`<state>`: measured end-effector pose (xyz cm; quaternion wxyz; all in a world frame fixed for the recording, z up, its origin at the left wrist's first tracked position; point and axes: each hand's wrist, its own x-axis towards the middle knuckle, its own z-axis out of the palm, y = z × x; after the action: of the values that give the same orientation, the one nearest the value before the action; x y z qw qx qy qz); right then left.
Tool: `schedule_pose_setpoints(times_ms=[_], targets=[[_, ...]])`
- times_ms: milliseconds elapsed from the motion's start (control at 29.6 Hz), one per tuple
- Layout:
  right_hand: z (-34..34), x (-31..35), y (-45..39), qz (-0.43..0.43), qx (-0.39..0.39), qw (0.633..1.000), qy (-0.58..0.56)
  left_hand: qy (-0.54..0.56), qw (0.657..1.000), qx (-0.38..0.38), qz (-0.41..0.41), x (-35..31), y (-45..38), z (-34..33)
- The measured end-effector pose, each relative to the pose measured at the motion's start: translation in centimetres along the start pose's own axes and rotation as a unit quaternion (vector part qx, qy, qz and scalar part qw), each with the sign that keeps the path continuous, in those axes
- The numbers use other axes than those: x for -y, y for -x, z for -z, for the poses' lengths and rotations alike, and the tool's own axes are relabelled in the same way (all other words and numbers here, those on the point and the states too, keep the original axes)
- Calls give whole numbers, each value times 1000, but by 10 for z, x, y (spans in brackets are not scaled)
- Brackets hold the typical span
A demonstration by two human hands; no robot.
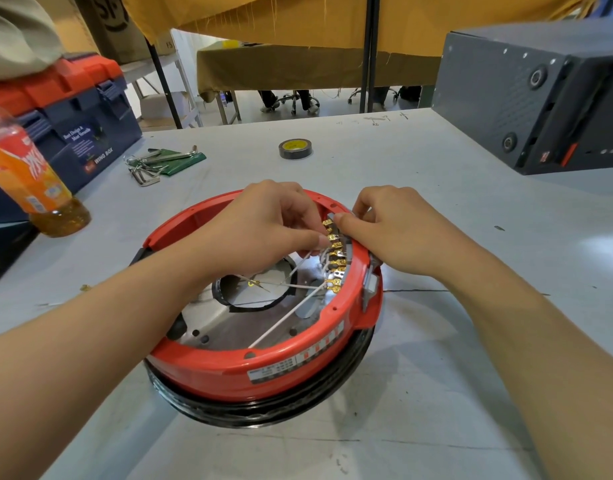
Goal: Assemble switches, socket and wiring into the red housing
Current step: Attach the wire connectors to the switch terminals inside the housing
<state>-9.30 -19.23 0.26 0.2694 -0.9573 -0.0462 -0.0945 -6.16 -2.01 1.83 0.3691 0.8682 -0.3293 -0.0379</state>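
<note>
Right now we have both hands at the far right rim of the red housing (263,372), which sits open side up on a black ring (263,410) near the middle of the grey table (436,393). Our left hand (263,220) reaches over the housing from the left, its thumb and curled fingers pinching 1 of the brass terminals (334,258) in the row that runs along the inside of the right wall. Our right hand (395,230) comes from the right side of the housing, fingers curled over the rim, thumb tip pressed on the grey switch block (336,220) just above the top terminal (whether it truly grips the block or only steadies it, we cannot tell). White wires (284,323) run from the terminals across the hollow of the housing, 1 of them reaching the near wall. A white label (274,370) sits on the housing's near outer face.

Beyond the housing lies a roll of black tape (295,148). To the far left of the housing lie hex keys (149,168) on a green pouch (184,161), then a blue and orange toolbox (73,109), and nearer us an orange drink bottle (31,178). To the far right of the housing stands a dark grey box (526,91).
</note>
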Motion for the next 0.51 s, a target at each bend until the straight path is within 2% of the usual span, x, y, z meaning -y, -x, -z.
schedule_pose_setpoints(times_ms=[270,507], targets=[[-1,-1,-1,4,-6,1000,5,14,1000,5,-2,2,-1,-3],[0,-1,0,5,-1,1000,-2,75,997,31,10,5,-1,0]])
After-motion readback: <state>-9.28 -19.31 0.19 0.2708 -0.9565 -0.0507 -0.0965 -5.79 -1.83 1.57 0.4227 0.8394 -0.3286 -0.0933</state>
